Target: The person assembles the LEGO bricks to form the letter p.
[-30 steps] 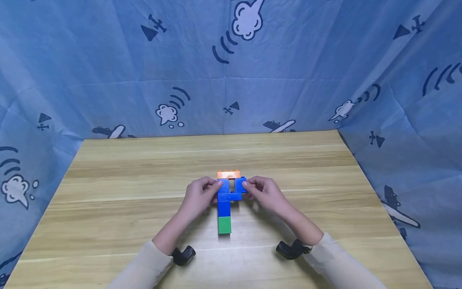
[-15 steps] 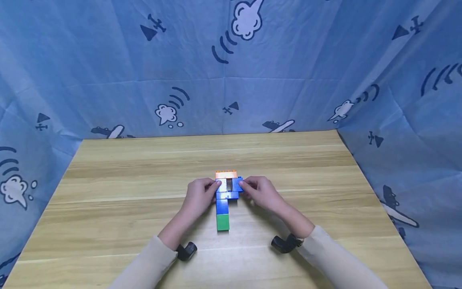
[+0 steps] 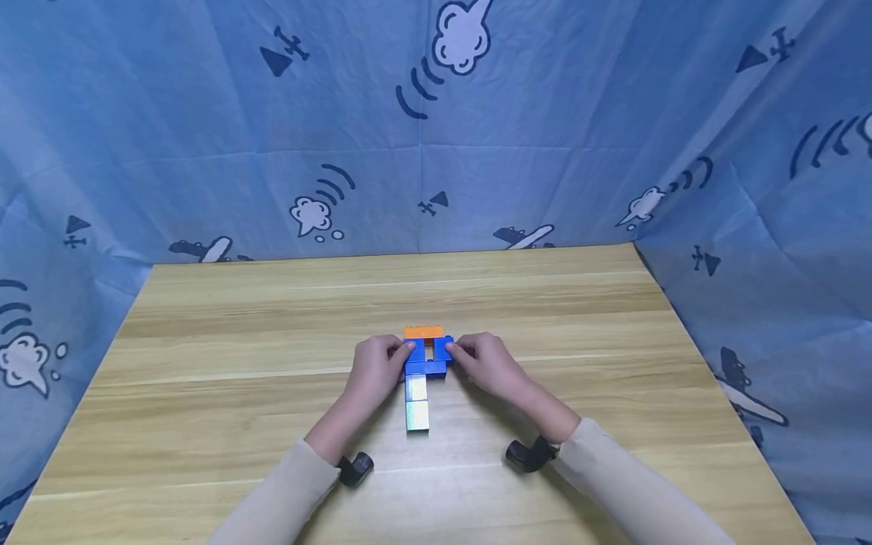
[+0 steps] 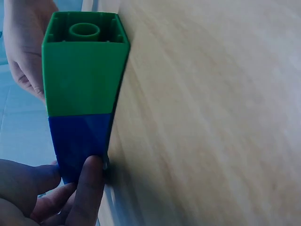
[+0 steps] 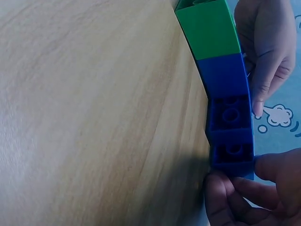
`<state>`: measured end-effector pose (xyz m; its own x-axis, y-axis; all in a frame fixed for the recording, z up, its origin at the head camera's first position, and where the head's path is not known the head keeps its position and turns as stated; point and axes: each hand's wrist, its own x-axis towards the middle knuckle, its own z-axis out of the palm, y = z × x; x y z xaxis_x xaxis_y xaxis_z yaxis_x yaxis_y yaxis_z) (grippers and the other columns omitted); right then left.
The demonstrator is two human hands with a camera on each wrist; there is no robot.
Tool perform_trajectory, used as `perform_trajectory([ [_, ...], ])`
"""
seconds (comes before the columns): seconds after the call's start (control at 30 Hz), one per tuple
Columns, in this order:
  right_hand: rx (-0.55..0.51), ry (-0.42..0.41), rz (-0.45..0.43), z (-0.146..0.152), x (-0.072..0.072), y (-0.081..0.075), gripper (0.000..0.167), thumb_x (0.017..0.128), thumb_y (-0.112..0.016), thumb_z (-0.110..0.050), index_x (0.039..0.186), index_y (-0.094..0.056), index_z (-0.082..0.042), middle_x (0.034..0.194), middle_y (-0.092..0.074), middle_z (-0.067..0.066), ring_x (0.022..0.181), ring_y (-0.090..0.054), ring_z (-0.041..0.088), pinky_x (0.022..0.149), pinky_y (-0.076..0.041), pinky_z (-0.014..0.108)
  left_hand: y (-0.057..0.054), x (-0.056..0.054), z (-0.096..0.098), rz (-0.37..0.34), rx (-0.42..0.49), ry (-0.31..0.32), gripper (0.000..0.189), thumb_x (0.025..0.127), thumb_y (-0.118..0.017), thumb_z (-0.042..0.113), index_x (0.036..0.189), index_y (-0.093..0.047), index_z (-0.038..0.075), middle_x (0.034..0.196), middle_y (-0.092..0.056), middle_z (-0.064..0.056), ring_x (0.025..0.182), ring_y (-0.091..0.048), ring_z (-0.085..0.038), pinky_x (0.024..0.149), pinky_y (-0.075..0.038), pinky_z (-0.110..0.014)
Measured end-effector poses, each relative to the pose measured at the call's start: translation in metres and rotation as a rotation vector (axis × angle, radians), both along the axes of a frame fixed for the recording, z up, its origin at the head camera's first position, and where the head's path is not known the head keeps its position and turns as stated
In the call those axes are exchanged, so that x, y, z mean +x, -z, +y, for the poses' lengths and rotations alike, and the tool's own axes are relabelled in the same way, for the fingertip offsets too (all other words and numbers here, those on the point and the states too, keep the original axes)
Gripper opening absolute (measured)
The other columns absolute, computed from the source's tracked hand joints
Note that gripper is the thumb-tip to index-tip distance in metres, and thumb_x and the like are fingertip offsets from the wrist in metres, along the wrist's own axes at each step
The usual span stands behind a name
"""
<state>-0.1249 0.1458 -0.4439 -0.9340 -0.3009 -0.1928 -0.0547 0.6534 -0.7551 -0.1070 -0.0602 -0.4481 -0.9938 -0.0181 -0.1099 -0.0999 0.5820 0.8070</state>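
Observation:
A toy-brick build lies between the two hands in the head view. An orange brick (image 3: 423,331) forms its far end, and a green brick (image 4: 82,77) its near end. Between them are several blue bricks, two side by side with a gap, above a crosswise blue brick (image 3: 425,368). My left hand (image 3: 373,367) pinches the build's left side, thumb on the left blue brick. On the right, my right hand (image 3: 492,369) pinches the right blue brick (image 3: 442,348). Hollow undersides of blue bricks (image 5: 230,115) show in the right wrist view. Some fingers are hidden behind the build.
A wooden table (image 3: 238,333) spreads under the hands. Blue printed cloth (image 3: 368,91) stands behind it and along both sides. Black wrist-worn devices (image 3: 530,454) sit below each hand.
The build has tilted slightly, and its near end has shifted a little away and to the left. Glare has moved from the orange brick to the near bricks. Both hands keep their grip.

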Motion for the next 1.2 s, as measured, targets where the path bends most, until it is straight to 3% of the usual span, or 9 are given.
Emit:
perform_trajectory([
  [0.27, 0.062, 0.017, 0.018, -0.003, -0.001, 0.000, 0.035, 0.108, -0.060, -0.025, 0.081, -0.070, -0.005, 0.062, -0.043, -0.003, 0.061, -0.042, 0.013, 0.055, -0.032, 0.019, 0.004, 0.000, 0.003, -0.012, 0.032, -0.010, 0.021, 0.101, -0.070, 0.019, 0.100, -0.077, -0.001, 0.069, -0.068, -0.006, 0.053, -0.059, -0.010, 0.051, -0.050, -0.019],
  [0.8, 0.053, 0.052, 0.045, -0.006, 0.001, 0.006, 0.026, 0.105, -0.064, -0.023, 0.095, -0.077, -0.004, 0.069, -0.060, 0.002, 0.065, -0.049, 0.013, 0.056, -0.039, 0.020, 0.005, 0.003, 0.001, -0.015, 0.049, -0.039, 0.022, 0.101, -0.071, 0.020, 0.101, -0.077, -0.002, 0.078, -0.074, -0.010, 0.058, -0.064, -0.011, 0.054, -0.056, -0.021],
  [1.0, 0.043, 0.074, 0.041, -0.007, 0.002, 0.005, 0.029, 0.106, -0.063, -0.027, 0.100, -0.077, -0.002, 0.071, -0.063, 0.002, 0.064, -0.050, 0.013, 0.056, -0.042, 0.020, 0.003, 0.001, -0.003, -0.004, 0.023, -0.023, 0.024, 0.100, -0.073, 0.023, 0.099, -0.078, -0.001, 0.078, -0.074, -0.009, 0.062, -0.062, -0.010, 0.055, -0.053, -0.019],
  [1.13, 0.038, 0.108, 0.069, -0.002, 0.001, 0.002, 0.037, 0.107, -0.060, -0.034, 0.109, -0.075, -0.001, 0.081, -0.070, 0.005, 0.069, -0.055, 0.015, 0.059, -0.049, 0.023, 0.001, 0.000, -0.004, -0.014, -0.012, -0.014, 0.030, 0.100, -0.072, 0.030, 0.102, -0.077, 0.001, 0.083, -0.074, -0.008, 0.069, -0.060, -0.014, 0.059, -0.051, -0.021],
  [1.2, 0.037, 0.111, 0.104, 0.003, 0.001, 0.000, 0.040, 0.108, -0.058, -0.037, 0.114, -0.074, -0.001, 0.089, -0.072, 0.008, 0.075, -0.060, 0.018, 0.066, -0.055, 0.027, -0.001, 0.001, -0.005, -0.005, -0.053, -0.011, 0.034, 0.100, -0.071, 0.035, 0.107, -0.076, 0.001, 0.088, -0.075, -0.009, 0.075, -0.064, -0.016, 0.065, -0.056, -0.026],
])
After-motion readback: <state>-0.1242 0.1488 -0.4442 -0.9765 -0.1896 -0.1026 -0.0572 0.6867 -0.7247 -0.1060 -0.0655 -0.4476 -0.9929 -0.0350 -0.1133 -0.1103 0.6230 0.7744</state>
